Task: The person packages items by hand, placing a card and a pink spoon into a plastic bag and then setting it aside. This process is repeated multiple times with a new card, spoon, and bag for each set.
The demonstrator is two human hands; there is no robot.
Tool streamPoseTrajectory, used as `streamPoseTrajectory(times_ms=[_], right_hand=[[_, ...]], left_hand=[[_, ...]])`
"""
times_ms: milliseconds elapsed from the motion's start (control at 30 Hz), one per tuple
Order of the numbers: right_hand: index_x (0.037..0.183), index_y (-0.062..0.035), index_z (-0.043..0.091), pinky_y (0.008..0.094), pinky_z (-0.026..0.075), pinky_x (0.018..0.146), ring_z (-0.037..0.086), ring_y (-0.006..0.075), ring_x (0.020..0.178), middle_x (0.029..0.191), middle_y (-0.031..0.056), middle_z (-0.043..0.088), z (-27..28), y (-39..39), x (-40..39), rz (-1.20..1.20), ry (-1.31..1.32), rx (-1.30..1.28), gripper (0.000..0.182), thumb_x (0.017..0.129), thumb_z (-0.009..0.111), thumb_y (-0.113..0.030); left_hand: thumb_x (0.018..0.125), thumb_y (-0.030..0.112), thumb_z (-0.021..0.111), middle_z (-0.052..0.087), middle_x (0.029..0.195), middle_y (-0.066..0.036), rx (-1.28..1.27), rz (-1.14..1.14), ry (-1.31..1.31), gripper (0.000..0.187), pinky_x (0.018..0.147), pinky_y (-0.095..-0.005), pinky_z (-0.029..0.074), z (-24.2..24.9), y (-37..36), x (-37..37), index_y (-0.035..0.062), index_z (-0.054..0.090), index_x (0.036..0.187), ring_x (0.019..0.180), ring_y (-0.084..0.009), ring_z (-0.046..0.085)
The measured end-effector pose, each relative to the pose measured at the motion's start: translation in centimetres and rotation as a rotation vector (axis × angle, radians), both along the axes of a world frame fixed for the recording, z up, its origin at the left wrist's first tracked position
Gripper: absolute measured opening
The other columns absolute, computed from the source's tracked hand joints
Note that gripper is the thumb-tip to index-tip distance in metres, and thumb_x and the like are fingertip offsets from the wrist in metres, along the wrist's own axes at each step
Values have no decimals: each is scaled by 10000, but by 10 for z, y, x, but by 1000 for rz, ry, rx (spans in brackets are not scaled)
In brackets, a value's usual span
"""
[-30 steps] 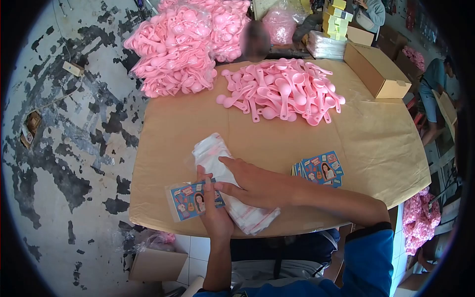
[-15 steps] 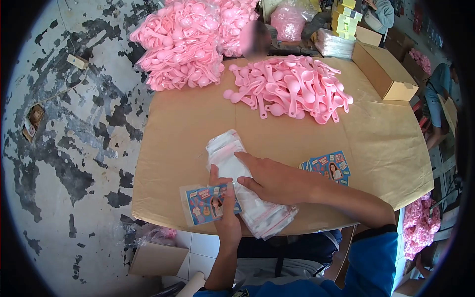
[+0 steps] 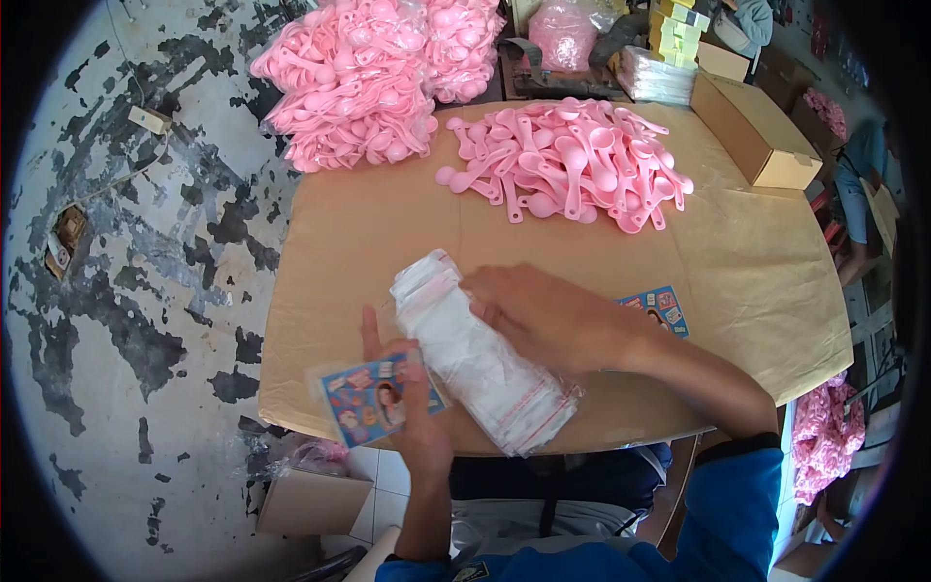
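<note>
In my left hand (image 3: 422, 427) is a blue printed card (image 3: 373, 400), apparently inside a clear plastic bag, pinned under the thumb while the index finger points up. A stack of clear resealable bags (image 3: 475, 354) lies slantwise on the table just right of that hand. Over the stack's upper right edge is my right hand (image 3: 553, 315), smeared by motion; I cannot make out whether its fingers grip anything. Partly hidden behind the right forearm lies a pile of similar blue cards (image 3: 664, 308).
A heap of pink plastic spoons (image 3: 572, 165) covers the far middle of the brown paper-covered table (image 3: 349, 252). Big clear bags of pink spoons (image 3: 354, 87) stand at far left. A cardboard box (image 3: 756, 136) sits at back right. Other people are beyond the right side.
My left hand has moved left with the card, away from the bag stack, and the card has tilted. My right hand has lifted slightly and shifted, uncovering more of the stack.
</note>
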State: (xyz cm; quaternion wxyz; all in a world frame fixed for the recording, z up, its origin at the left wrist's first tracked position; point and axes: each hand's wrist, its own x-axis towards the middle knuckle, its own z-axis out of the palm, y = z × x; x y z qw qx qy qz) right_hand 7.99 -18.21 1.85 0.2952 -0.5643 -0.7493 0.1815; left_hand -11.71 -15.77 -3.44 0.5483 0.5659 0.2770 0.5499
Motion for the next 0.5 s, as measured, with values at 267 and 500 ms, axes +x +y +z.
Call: streamPoseTrajectory(times_ms=[267, 500], right_hand=[[1248, 4, 521, 308, 466, 908, 605, 195, 1035, 1142, 113, 623, 33, -4, 51, -17, 496, -18, 308, 987, 424, -129], [1322, 17, 470, 355, 562, 797, 612, 192, 1041, 1235, 122, 582, 33, -17, 83, 122, 890, -20, 396, 949, 481, -114]], left_hand=[[969, 264, 510, 409, 1432, -161, 53, -626, -255, 434, 1123, -499, 279, 70, 63, 46, 57, 431, 1342, 1373, -358, 332], [935, 214, 603, 448, 1410, -136, 90, -798, -199, 499, 1106, -459, 311, 76, 88, 103, 81, 392, 1367, 1342, -303, 388]])
